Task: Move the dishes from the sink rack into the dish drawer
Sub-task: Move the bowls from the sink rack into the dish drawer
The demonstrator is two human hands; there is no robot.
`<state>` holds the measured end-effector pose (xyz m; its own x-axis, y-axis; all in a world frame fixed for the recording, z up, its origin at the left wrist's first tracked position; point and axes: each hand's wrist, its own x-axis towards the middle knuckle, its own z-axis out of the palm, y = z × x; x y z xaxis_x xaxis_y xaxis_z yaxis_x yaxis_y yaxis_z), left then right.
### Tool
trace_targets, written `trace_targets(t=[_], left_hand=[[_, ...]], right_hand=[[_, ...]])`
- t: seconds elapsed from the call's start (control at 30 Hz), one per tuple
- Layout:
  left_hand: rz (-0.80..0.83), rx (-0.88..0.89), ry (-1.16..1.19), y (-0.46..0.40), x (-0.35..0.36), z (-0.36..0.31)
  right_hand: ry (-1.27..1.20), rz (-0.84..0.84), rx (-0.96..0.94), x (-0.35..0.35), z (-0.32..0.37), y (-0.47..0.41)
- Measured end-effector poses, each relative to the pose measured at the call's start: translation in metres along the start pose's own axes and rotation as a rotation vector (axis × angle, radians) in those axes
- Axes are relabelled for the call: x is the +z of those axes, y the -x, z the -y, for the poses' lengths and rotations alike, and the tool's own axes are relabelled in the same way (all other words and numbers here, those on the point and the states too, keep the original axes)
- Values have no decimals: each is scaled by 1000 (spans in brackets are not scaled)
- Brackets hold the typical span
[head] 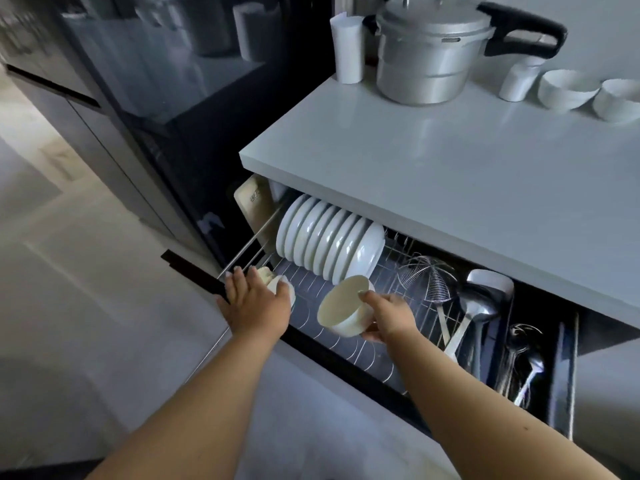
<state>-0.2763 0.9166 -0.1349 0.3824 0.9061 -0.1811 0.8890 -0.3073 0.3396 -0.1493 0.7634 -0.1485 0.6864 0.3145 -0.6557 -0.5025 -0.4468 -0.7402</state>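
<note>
The dish drawer (349,362) is pulled out under the counter, with a wire rack inside. A row of several white plates (329,242) stands on edge at its back left. My right hand (389,317) grips a white bowl (341,306) by its rim, tilted on its side just above the rack's front wires. My left hand (254,297) lies over a smaller white bowl (284,289) at the drawer's left front corner, fingers spread across it. A pale object (264,273) sits just behind that bowl.
A wire skimmer (426,277), ladles (479,303) and spoons (523,362) fill the drawer's right side. A cutting board (252,202) stands at its left. On the counter (433,174) are a pressure cooker (429,50), two cups and two white bowls (568,88). A dark cabinet (166,98) rises on the left.
</note>
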Motion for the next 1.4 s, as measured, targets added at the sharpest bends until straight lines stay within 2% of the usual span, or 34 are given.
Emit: trace_targets(t=[0.13, 0.5, 0.8, 1.1, 1.23, 1.4], left_hand=[[59, -32, -84, -21, 11, 14], [-115, 62, -167, -30, 23, 28], [-135, 85, -145, -32, 25, 31], [-141, 85, -146, -31, 26, 32], [-116, 80, -158, -32, 26, 32], [-97, 67, -168, -32, 24, 32]], right_hand=[[113, 10, 25, 34, -2, -24], [374, 20, 130, 103, -11, -86], [590, 25, 157, 137, -8, -99], [580, 117, 168, 168, -15, -111], [475, 187, 141, 173, -22, -118], [542, 209, 162, 169, -20, -113]])
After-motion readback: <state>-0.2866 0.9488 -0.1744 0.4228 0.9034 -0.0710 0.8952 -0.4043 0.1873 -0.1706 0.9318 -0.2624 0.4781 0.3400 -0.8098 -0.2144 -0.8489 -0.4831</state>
